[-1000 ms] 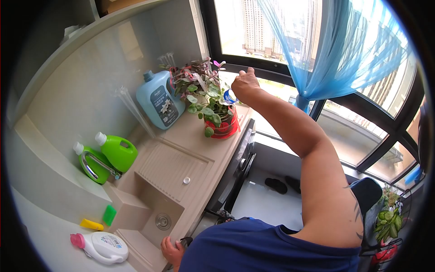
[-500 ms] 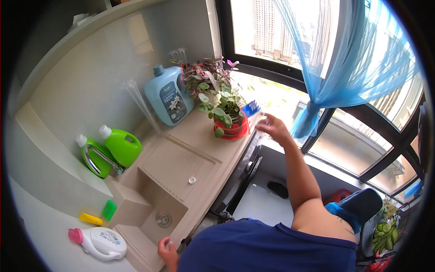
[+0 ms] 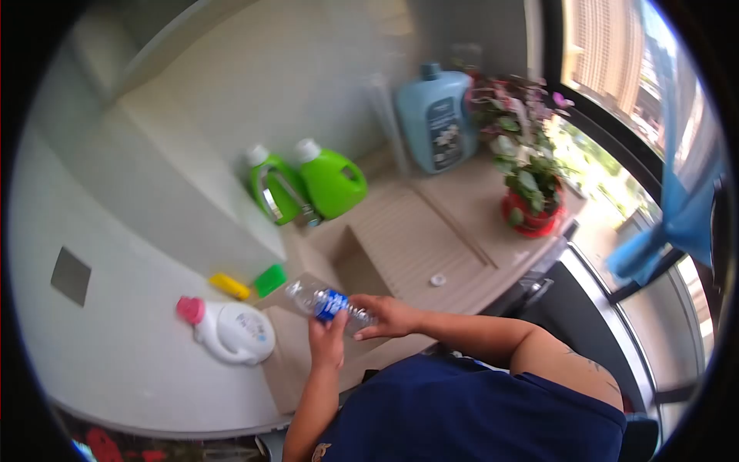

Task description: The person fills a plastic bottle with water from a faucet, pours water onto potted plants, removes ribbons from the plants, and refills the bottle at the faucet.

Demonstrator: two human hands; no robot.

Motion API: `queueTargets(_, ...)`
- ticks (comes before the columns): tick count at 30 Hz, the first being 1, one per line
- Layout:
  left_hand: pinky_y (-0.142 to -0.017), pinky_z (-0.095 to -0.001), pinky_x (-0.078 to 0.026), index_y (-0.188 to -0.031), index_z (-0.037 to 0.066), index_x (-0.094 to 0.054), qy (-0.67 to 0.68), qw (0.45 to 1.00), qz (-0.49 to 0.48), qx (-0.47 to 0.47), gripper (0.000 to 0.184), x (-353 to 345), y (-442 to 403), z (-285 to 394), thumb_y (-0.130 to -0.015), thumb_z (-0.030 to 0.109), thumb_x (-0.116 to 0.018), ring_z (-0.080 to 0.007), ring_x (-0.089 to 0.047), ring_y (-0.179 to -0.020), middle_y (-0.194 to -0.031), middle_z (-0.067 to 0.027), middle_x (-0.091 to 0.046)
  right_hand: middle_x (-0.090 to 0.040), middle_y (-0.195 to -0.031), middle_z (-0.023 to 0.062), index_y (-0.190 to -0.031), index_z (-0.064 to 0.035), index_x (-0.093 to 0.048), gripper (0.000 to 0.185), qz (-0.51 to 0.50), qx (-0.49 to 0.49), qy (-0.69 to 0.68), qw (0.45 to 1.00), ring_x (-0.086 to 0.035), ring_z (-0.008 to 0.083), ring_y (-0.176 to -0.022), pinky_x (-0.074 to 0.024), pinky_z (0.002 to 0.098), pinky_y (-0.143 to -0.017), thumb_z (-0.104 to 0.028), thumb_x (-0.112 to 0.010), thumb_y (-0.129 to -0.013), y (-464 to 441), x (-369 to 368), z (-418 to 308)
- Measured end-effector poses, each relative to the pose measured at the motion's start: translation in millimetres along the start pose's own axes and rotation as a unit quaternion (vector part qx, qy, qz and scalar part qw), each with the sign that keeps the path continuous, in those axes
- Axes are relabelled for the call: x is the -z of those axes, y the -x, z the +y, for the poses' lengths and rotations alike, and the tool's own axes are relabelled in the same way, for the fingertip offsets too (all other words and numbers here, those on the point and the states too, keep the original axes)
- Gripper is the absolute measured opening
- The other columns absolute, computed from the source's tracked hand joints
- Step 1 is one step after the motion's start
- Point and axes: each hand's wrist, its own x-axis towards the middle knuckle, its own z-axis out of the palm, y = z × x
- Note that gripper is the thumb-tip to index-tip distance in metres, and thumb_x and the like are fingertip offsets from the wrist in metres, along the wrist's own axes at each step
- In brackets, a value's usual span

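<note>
A clear plastic bottle with a blue label lies tilted between both hands, above the beige sink. My left hand grips it from below near the label. Fingers of my right hand are wrapped round its other end. Whether the bottle has its cap on is too blurred to tell. Beyond the hands, a small white round cap rests on the ribbed drainboard.
Two green jugs stand behind the chrome faucet. A large blue detergent bottle and a potted plant are at the back right. Left of the sink are a green sponge, a yellow item and a white pink-capped bottle.
My right hand has brought the plastic bottle from beside the potted plant to the sink. My left hand has risen from the counter edge onto it. The view has turned left.
</note>
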Motion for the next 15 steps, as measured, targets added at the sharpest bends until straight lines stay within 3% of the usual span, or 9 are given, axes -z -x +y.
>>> queueTargets(1, -0.089, -0.0298, -0.048, -0.130, 0.004, -0.041, -0.016, 1.000, 0.014, 0.006, 0.053, 10, -11, -2, -0.087, 0.010, -0.071, -0.0140, -0.057, -0.102, -0.114, -0.0051, -0.056, -0.054, -0.130, 0.0213, -0.135, -0.0013, -0.046, 0.079, -0.031, 0.046, 0.038, 0.998, -0.053, 0.0345, -0.121, -0.0445, 0.0414, -0.100, -0.049, -0.074, -0.078, -14, 4, 15)
queueTargets(2, -0.089, -0.0300, -0.048, -0.128, 0.003, -0.043, -0.048, 0.999, 0.016, -0.010, 0.052, 18, -21, 0, -0.085, 0.011, -0.072, -0.0143, -0.058, -0.101, -0.113, -0.0054, -0.058, -0.060, -0.123, 0.0204, -0.130, -0.0020, -0.051, 0.076, -0.072, -0.007, 0.052, 0.996, -0.059, 0.0326, -0.115, -0.0471, 0.0401, -0.096, -0.055, -0.070, -0.079, -29, 10, 30)
queueTargets(3, -0.089, -0.0301, -0.048, -0.127, 0.003, -0.045, -0.079, 0.997, 0.013, -0.022, 0.052, 25, -31, 2, -0.084, 0.013, -0.074, -0.0147, -0.059, -0.101, -0.112, -0.0056, -0.059, -0.063, -0.118, 0.0203, -0.127, -0.0029, -0.055, 0.069, -0.054, -0.042, 0.073, 0.995, -0.062, 0.0322, -0.108, -0.0489, 0.0401, -0.092, -0.051, -0.071, -0.080, -50, 20, 45)
queueTargets(4, -0.089, -0.0301, -0.048, -0.127, 0.003, -0.045, -0.080, 0.996, 0.030, -0.028, 0.052, 30, -41, 6, -0.084, 0.013, -0.074, -0.0147, -0.059, -0.101, -0.112, -0.0056, -0.059, -0.066, -0.112, 0.0202, -0.124, -0.0039, -0.059, 0.063, -0.033, -0.078, 0.097, 0.992, -0.065, 0.0318, -0.100, -0.0507, 0.0402, -0.089, -0.047, -0.072, -0.081, -76, 32, 58)
queueTargets(6, -0.089, -0.0302, -0.048, -0.122, 0.002, -0.050, -0.206, 0.976, 0.055, -0.040, 0.052, 40, -62, 15, -0.080, 0.015, -0.077, -0.0149, -0.061, -0.098, -0.109, -0.0066, -0.062, -0.069, -0.098, 0.0206, -0.111, -0.0043, -0.066, 0.044, 0.059, -0.143, 0.170, 0.973, -0.067, 0.0333, -0.092, -0.0518, 0.0406, -0.083, -0.038, -0.068, -0.084, -133, 54, 79)
queueTargets(8, -0.089, -0.0304, -0.048, -0.120, 0.001, -0.051, -0.242, 0.968, 0.059, -0.042, 0.052, 38, -86, 24, -0.078, 0.016, -0.079, -0.0151, -0.061, -0.096, -0.108, -0.0071, -0.063, -0.068, -0.095, 0.0222, -0.104, -0.0049, -0.068, 0.034, 0.151, -0.089, 0.181, 0.968, -0.065, 0.0360, -0.090, -0.0516, 0.0423, -0.080, -0.032, -0.063, -0.085, -183, 66, 106)
queueTargets(10, -0.087, -0.0318, -0.048, -0.117, 0.001, -0.052, -0.341, 0.937, 0.065, -0.046, 0.054, 39, -107, 27, -0.075, 0.020, -0.080, -0.0167, -0.062, -0.094, -0.106, -0.0090, -0.065, -0.067, -0.099, 0.0222, -0.107, -0.0059, -0.067, 0.034, 0.143, -0.097, 0.199, 0.965, -0.064, 0.0375, -0.093, -0.0508, 0.0444, -0.083, -0.032, -0.061, -0.086, -221, 72, 115)
queueTargets(15, -0.087, -0.0329, -0.049, -0.114, 0.000, -0.054, -0.393, 0.915, 0.092, -0.024, 0.053, 30, -142, 33, -0.075, 0.024, -0.080, -0.0187, -0.063, -0.095, -0.105, -0.0106, -0.066, -0.065, -0.104, 0.0242, -0.116, -0.0050, -0.062, 0.035, 0.177, -0.098, 0.219, 0.954, -0.062, 0.0412, -0.096, -0.0495, 0.0484, -0.087, -0.027, -0.055, -0.089, -283, 57, 124)
